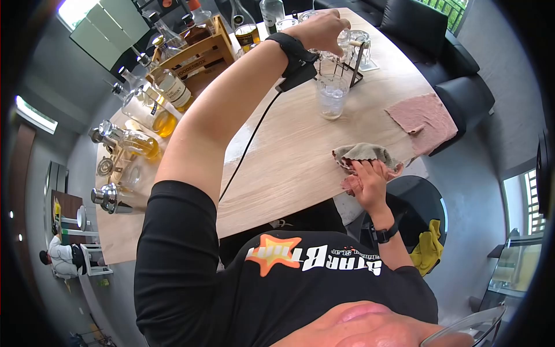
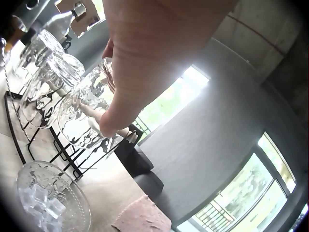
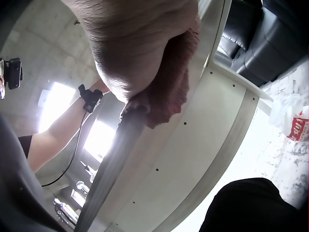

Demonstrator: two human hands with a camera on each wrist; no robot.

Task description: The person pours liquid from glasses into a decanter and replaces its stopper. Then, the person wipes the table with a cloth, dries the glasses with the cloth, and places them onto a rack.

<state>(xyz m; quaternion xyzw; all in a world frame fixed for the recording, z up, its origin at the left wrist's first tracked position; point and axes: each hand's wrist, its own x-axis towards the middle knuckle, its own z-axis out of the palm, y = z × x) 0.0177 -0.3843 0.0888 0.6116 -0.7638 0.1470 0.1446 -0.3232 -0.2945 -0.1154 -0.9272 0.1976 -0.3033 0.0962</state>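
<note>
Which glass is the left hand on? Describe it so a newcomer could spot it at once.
Start at the wooden table and find the black wire rack at its far end. The left hand grips a clear patterned glass on that rack. Unlike the glass with ice standing nearby, it is empty.

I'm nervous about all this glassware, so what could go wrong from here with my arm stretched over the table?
The left hand grips a clear embossed glass among others crowded on the black wire rack; pulling it out may knock its neighbours. The forearm and dangling cable pass close to the ice-filled clear tumbler, which could tip. The right hand rests on a crumpled grey-pink cloth at the wooden table's edge, where it might slide off.
</note>
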